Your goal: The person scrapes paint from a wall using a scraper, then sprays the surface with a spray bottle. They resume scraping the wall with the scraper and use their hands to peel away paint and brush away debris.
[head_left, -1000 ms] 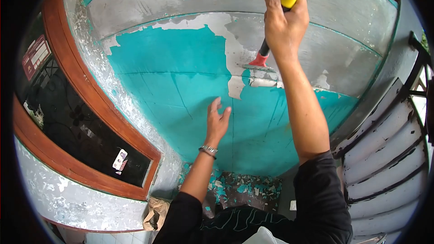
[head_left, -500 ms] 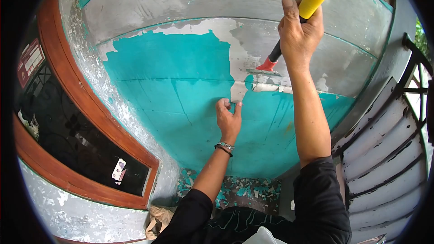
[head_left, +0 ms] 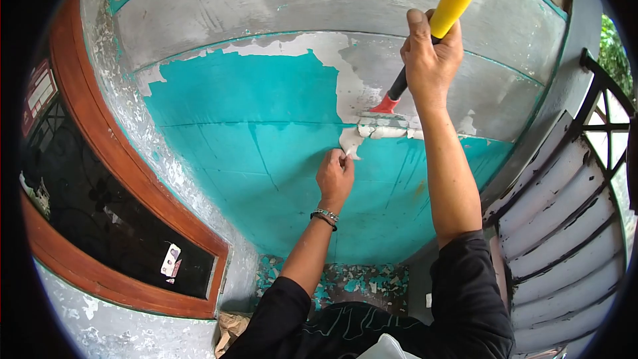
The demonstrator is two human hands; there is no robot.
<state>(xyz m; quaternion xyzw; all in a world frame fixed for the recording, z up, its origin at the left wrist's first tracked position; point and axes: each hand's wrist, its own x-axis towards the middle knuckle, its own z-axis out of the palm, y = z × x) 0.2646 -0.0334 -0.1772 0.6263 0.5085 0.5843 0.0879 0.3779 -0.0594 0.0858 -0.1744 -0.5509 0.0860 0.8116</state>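
Note:
My right hand (head_left: 432,60) is wrapped round a paint scraper (head_left: 457,1) with a yellow and black handle and a red head. Its blade lies against the wall, at the upper edge of the turquoise paint (head_left: 252,93). Lower and to the left, my left hand (head_left: 335,178) pinches a loose strip of peeled paint (head_left: 351,141), pale side showing. More paint curls away (head_left: 385,131) just under the blade. Bare grey wall (head_left: 319,10) shows above, with a ragged border round the turquoise area.
Turquoise and pale paint flakes (head_left: 359,284) litter the floor below the wall. On the left is a wooden window frame (head_left: 153,226) with dark glass. A metal gate (head_left: 565,219) stands on the right, and a brown paper bag (head_left: 231,329) sits at lower left.
The scraper has slid slightly down and left along the wall. The strip in my left hand has curled and pulled further off the wall, baring more grey above it.

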